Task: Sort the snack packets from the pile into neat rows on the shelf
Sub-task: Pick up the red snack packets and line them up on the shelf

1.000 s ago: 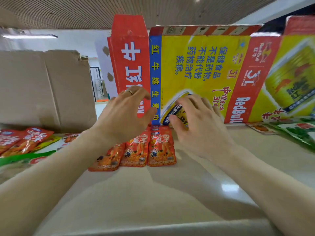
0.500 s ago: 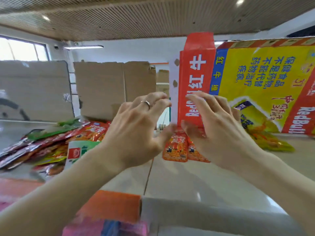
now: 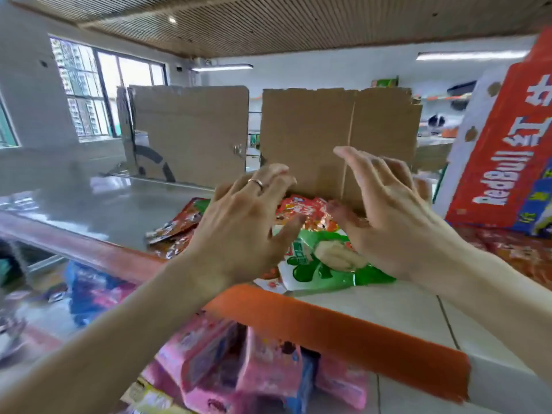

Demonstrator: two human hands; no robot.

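Pile (image 3: 324, 259) now below left hand (image 3: 239, 234), right hand (image 3: 394, 225)

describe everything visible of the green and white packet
The green and white packet is a glossy, foil-like pouch: green edges, a white panel with green characters and a picture of a pale food piece. It lies face up, crumpled, at the front of the pile near the orange strip edging the shelf, overlapping red packets behind. The left hand and right hand hover open over it; contact is unclear.
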